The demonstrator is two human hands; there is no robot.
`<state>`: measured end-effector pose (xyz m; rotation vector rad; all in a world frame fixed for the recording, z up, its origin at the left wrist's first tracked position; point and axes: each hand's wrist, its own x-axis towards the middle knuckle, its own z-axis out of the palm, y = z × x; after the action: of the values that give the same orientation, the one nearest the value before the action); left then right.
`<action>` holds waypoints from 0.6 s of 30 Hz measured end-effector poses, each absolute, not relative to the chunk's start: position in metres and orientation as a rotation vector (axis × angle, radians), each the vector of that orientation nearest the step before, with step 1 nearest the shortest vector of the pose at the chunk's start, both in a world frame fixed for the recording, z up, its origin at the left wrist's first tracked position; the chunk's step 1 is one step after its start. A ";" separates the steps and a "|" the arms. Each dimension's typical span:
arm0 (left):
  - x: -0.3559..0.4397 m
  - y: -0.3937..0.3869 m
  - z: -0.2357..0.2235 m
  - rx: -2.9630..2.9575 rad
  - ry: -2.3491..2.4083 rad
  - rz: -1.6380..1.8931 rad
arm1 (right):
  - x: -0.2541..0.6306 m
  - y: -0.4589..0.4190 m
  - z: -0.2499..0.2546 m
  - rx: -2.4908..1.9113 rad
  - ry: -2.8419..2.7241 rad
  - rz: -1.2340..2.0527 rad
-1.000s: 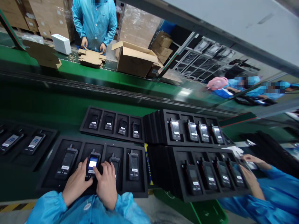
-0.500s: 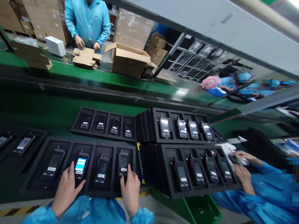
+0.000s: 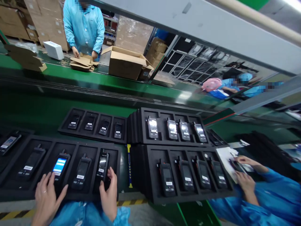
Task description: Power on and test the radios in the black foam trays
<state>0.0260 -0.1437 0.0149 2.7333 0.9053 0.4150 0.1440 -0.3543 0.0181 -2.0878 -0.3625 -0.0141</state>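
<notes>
The right hand (image 3: 108,193) rests at the near edge of the black foam tray (image 3: 14,191), fingers loosely curled, fingertips touching the lower end of the rightmost handset (image 3: 102,162); it pinches nothing. The left hand (image 3: 47,199) lies spread and flat on the tray rim, its fingertips at the foot of the lit handset (image 3: 59,166) at 12 o'clock from that hand.

Procedure, as judged from the present pose:
1. Keep the left hand flat on the rim to steady the tray.
2. Press on the rightmost handset with a fingertip only; do not lever the unit out of its pocket.
3. Keep the palm clear of the neighbouring dark handset (image 3: 81,171) at 9 o'clock from the rightmost one.

Appearance: the rightmost handset is a slim black unit with a short stub aerial at its top, a glossy dark screen showing a faint reflection, and a small white label below the screen. It sits upright in the fourth pocket of the tray, counted from the left. The lit handset, in the second pocket, shows a bright blue-white screen.

At 3 o'clock from the tray, just beside it, lies a yellow-and-blue tool (image 3: 129,166); beyond that stands a stack of trays (image 3: 152,188).
</notes>
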 end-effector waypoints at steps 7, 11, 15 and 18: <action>0.054 -0.178 0.013 2.895 0.610 0.168 | 0.140 -0.351 0.021 -1.971 -0.382 -0.010; 0.056 -0.177 0.007 2.907 0.626 0.119 | 0.141 -0.350 0.024 -1.960 -0.390 -0.017; 0.057 -0.179 0.004 2.928 0.551 0.122 | 0.144 -0.354 0.028 -2.014 -0.437 -0.049; 0.055 -0.163 0.014 2.916 0.492 0.255 | 0.148 -0.367 0.025 -2.109 -0.480 -0.116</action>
<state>0.0551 -0.1626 0.0136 2.9160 0.4922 0.2551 0.1476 -0.3670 0.0247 -2.1088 -0.4804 -0.1156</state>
